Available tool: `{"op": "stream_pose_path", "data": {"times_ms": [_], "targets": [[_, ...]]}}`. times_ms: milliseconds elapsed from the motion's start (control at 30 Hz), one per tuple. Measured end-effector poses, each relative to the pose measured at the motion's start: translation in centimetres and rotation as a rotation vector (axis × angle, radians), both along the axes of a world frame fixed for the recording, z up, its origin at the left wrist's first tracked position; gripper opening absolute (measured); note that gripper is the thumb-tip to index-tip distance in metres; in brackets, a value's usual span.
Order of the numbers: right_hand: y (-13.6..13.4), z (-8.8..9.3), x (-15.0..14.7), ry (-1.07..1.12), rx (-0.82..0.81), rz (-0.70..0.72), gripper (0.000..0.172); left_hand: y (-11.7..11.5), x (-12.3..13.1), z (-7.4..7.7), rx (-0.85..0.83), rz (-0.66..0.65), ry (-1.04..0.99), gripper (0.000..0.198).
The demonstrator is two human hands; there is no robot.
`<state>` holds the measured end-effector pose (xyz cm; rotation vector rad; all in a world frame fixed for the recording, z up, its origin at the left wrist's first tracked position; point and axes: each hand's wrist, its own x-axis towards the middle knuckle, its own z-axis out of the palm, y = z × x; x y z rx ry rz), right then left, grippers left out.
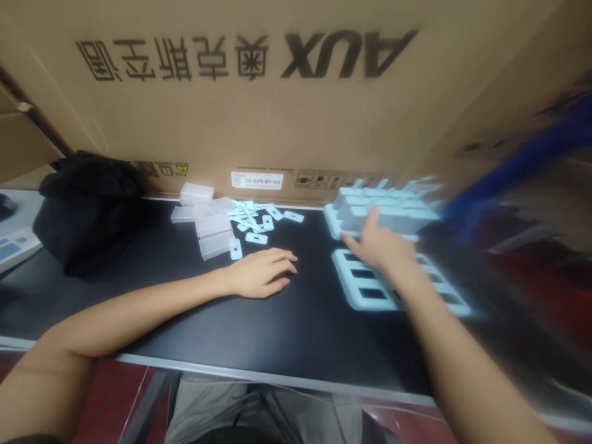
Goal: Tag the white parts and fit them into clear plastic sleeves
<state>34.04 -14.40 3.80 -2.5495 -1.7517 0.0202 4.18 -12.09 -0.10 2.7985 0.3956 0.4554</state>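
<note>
Left hand (263,272) rests flat on the black table (277,333), empty. Right hand (382,246) reaches onto the far white tray (393,213), above the near tray (370,290). Right side's blurred.

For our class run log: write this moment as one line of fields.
left hand: flat on black table, empty | right hand: touching far white tray | near tray: beside wrist | small white parts: piled ahead
</note>
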Motion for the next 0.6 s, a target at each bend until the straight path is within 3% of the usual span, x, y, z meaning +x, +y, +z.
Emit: {"op": "stream_pose_path", "data": {"times_ms": [167,233,333,433,533,600], "targets": [[-2.0,1.7,1.9,0.069,0.059,0.057,0.096,0.1,-0.1,-0.2,0.025,-0.004,-0.011,0.028],[-3.1,2.7,3.0,0.107,0.041,0.114,0.076,0.1,-0.2,-0.2,0.030,-0.002,-0.007,0.028],[-4.4,3.6,4.2,0.207,-0.124,0.244,0.031,-0.1,-0.2,-0.3,0.050,0.007,0.011,0.028],[-4.3,3.0,4.8,0.293,-0.254,0.297,0.011,-0.3,0.1,-0.3,0.118,0.019,0.044,0.028],[-3.2,1.7,5.5,0.232,-0.224,0.261,0.011,0.3,0.3,0.5,0.296,0.010,0.091,0.028],[-2.7,1.0,6.0,0.178,-0.178,0.243,0.011,1.3,0.0,1.9,0.435,0.054,0.119,0.027]]}}
